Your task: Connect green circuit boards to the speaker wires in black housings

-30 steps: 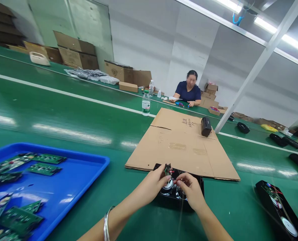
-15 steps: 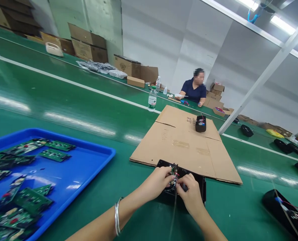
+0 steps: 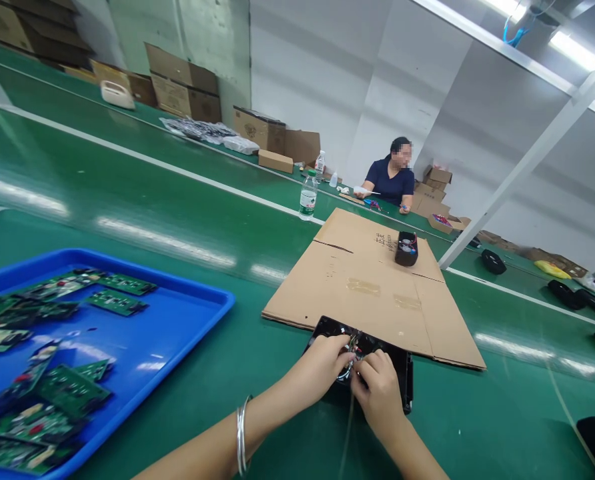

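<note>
A black plastic housing (image 3: pixel 403 375) lies open on the green bench, at the near edge of a cardboard sheet. Over it, my left hand (image 3: pixel 320 367) grips a small circuit board (image 3: pixel 354 340), which shows nearly edge-on between thumb and fingers. My right hand (image 3: pixel 381 390) is closed close beside it, its fingertips pinched near the wires. What those fingertips hold is hidden. Wires and part of a round shiny piece show under the fingers inside the housing.
A blue tray (image 3: pixel 197 313) with several green circuit boards (image 3: pixel 117 301) stands at left. On the cardboard sheet (image 3: pixel 317 287) sits another black housing (image 3: pixel 406 250). Beyond are a water bottle (image 3: pixel 308 197) and a seated co-worker (image 3: pixel 390 180). More black housings line the right side.
The circuit board has tipped and sits lower, with less of its green face showing. Both hands stay over the housing. The view has shifted slightly, and the housing at lower right shows less.
</note>
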A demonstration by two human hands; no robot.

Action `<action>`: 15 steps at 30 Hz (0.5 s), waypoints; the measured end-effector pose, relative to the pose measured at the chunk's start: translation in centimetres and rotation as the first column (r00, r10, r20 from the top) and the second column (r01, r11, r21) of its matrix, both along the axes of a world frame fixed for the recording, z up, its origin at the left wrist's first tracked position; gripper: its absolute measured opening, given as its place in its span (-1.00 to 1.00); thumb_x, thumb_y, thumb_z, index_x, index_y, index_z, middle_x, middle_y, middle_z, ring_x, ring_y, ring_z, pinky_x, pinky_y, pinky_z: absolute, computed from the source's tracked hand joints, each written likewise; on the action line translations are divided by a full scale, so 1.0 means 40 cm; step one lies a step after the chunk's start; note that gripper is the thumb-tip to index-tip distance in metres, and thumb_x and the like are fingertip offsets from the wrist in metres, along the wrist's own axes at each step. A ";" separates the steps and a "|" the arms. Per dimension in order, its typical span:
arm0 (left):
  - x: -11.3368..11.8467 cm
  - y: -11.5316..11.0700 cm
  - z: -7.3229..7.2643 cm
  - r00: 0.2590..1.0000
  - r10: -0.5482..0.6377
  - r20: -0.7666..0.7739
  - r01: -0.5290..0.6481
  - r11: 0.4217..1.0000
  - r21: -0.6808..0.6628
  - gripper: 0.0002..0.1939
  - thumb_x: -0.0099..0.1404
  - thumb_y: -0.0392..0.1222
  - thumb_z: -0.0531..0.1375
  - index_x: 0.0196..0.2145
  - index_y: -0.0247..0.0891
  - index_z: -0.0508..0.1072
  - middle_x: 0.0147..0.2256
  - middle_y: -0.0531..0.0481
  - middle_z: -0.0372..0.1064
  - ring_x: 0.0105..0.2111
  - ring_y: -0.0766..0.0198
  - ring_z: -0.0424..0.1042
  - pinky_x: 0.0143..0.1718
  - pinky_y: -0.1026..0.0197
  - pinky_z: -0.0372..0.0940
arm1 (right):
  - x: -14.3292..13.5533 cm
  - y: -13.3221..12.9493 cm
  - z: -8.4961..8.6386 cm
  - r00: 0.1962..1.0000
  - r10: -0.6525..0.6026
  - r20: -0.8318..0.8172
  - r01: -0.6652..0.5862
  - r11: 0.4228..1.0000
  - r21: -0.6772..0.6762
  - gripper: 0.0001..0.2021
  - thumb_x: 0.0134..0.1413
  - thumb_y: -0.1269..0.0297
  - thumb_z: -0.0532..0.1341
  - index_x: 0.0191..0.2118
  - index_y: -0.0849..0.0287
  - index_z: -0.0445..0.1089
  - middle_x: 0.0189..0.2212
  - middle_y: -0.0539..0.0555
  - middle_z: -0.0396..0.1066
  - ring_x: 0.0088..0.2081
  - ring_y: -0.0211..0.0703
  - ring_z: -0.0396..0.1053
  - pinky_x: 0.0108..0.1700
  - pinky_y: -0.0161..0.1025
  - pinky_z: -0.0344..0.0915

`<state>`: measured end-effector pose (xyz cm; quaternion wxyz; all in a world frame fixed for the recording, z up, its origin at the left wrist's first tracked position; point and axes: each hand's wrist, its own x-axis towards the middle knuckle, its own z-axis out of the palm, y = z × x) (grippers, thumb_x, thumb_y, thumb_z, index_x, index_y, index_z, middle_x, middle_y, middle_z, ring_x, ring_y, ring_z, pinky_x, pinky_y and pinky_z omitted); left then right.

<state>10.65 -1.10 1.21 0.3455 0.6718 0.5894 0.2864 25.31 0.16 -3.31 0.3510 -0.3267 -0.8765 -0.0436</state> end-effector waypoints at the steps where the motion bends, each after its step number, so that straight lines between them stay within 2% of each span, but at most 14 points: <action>1: 0.000 0.001 -0.001 1.000 0.004 -0.009 -0.004 1.000 0.001 -0.82 0.17 -0.29 -0.03 -0.57 -0.24 0.20 -0.61 0.06 0.25 -0.56 0.28 0.25 -0.54 0.29 0.00 | 0.000 0.000 0.000 1.000 0.003 0.027 -0.004 0.999 0.036 -0.75 0.13 0.46 -0.04 -0.55 0.21 0.16 -0.59 0.00 0.12 -0.50 -0.26 0.00 -0.45 -0.29 -0.06; 7: -0.001 0.000 0.003 0.999 0.006 -0.032 -0.005 1.000 0.015 -0.79 0.20 -0.28 -0.06 -0.57 -0.25 0.22 -0.61 0.06 0.24 -0.58 0.30 0.22 -0.55 0.29 -0.01 | 0.002 -0.003 -0.001 0.991 0.030 0.127 -0.050 0.986 0.162 -0.76 0.13 0.50 -0.06 -0.51 0.22 0.21 -0.57 0.04 0.16 -0.48 -0.23 0.02 -0.45 -0.27 -0.06; 15: 0.003 0.000 0.004 0.999 0.002 -0.040 -0.001 1.000 0.028 -0.77 0.21 -0.29 -0.08 -0.56 -0.26 0.24 -0.60 0.02 0.28 -0.57 0.28 0.25 -0.56 0.29 -0.01 | 0.006 -0.006 0.002 0.979 0.037 0.200 -0.061 0.991 0.115 -0.70 0.13 0.50 -0.10 -0.54 0.21 0.23 -0.57 0.06 0.15 -0.48 -0.21 0.02 -0.46 -0.26 -0.01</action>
